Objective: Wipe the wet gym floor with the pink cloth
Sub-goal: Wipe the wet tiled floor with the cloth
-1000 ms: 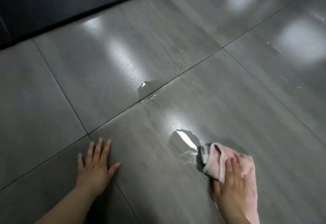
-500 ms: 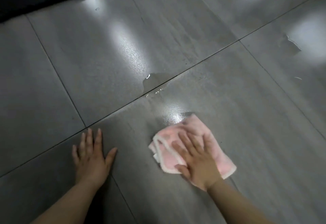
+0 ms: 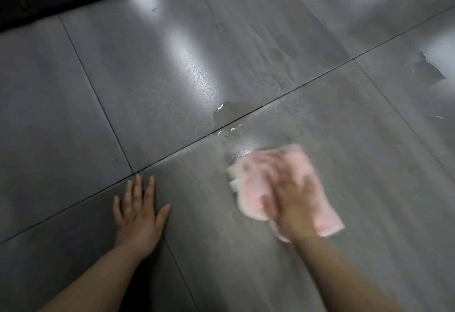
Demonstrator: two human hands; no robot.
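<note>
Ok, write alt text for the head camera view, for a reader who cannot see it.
A person's right hand, blurred by motion, presses a pink cloth onto a grey tiled floor, close to a small puddle. The left hand lies flat on the tiles beside it, and another wet patch shows at far right.

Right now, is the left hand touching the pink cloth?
Apart. The head view shows bare floor between the left hand and the pink cloth under the right hand.

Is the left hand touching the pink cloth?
No, the left hand lies flat on the bare floor, apart from the pink cloth under the right hand.
</note>
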